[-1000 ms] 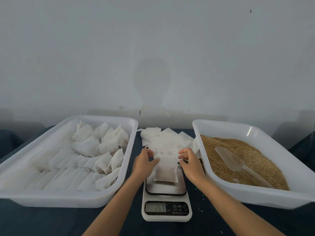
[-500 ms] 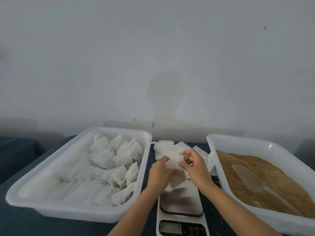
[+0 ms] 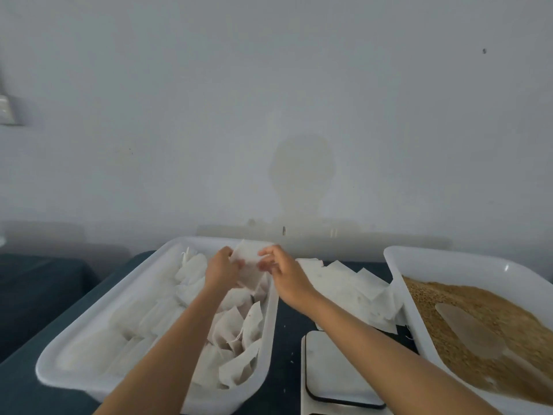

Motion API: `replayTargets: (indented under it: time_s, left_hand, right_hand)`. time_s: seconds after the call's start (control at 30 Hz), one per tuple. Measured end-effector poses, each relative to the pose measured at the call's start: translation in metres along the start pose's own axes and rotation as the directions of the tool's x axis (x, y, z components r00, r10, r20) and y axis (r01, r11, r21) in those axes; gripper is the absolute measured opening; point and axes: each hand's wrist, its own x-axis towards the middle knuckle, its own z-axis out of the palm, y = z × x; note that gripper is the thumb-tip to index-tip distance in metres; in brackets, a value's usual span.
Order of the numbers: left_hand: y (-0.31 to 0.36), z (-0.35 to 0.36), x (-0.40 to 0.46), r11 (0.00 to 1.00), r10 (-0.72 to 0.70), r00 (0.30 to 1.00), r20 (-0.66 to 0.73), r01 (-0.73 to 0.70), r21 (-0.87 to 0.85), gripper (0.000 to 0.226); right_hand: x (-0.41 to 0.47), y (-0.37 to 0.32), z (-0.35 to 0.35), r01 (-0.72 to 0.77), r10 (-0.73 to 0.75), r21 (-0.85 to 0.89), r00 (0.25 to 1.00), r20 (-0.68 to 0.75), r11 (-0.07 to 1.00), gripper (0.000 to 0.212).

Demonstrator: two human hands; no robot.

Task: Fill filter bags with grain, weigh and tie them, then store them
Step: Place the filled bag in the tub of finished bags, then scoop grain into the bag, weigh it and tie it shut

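Filter bag (image 3: 247,262) is pinched by both your hands, left (image 3: 223,269) and right (image 3: 281,275), above the storage tray (image 3: 167,256). Storing appears underway. Next, lower it among the stored bags.

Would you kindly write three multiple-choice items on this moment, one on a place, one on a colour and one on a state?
1. Where is the filter bag held by both hands?
A. On the scale
B. Above the left tray
C. In the grain

2. What colour is the grain?
A. Golden brown
B. Green
C. Black

3. What is on the scale's platform?
A. A filled bag
B. The scoop
C. Nothing

Key: 1 B, the left hand and right hand hold it over the left tray of bags. 2 A, the right tray's heap is golden brown. 3 C, its top shows bare.
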Motion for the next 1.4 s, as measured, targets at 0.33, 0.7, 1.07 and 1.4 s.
replayTargets:
  time_s: [0.33,0.7,1.07,1.4]
  left_hand:
    - [-0.064,0.006,0.017,0.957,-0.141,0.971,0.194,0.084,0.277,0.010]
    - [-0.057,0.009,0.011,0.832,0.039,0.998,0.059,-0.065,0.551,0.034]
    - [-0.035,0.025,0.000,0.812,0.437,0.899,0.018,-0.404,0.421,0.019]
    - [-0.040,0.030,0.000,0.790,0.463,0.885,0.043,-0.435,0.432,0.018]
  right_hand:
    - [0.031,0.002,0.063,0.179,0.297,-0.805,0.866,0.402,0.566,0.031]
    - [0.021,0.012,0.034,0.074,0.041,-0.400,0.961,0.273,0.913,0.042]
    - [-0.033,0.119,-0.073,-0.374,0.499,-0.730,0.865,-0.051,0.572,0.057]
    - [-0.028,0.123,-0.061,-0.093,0.436,-0.930,0.897,0.076,0.355,0.039]
